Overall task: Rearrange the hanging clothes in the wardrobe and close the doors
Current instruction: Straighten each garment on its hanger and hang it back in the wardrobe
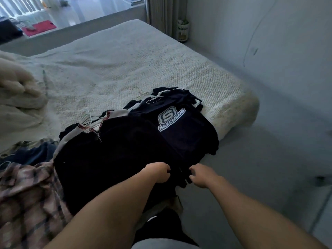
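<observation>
Bed [125, 65] covered by pale textured spread. Dark clothes on hangers [143, 133] piled at near corner; plaid shirt [27, 194] laid alongside, cream blanket [16, 90] bunched at far left.

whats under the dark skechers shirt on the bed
More hangered clothes: white and dark edges and wire hanger hooks poke out behind the Skechers shirt, all lying on the bed. How many garments lie beneath is hidden.

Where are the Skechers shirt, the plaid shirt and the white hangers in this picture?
Skechers shirt [171, 119]: head view, on its white chest logo.
plaid shirt [27, 193]: head view, on the pink checked cloth at lower left.
white hangers [89, 117]: head view, on the wire hooks above the white collar.
</observation>
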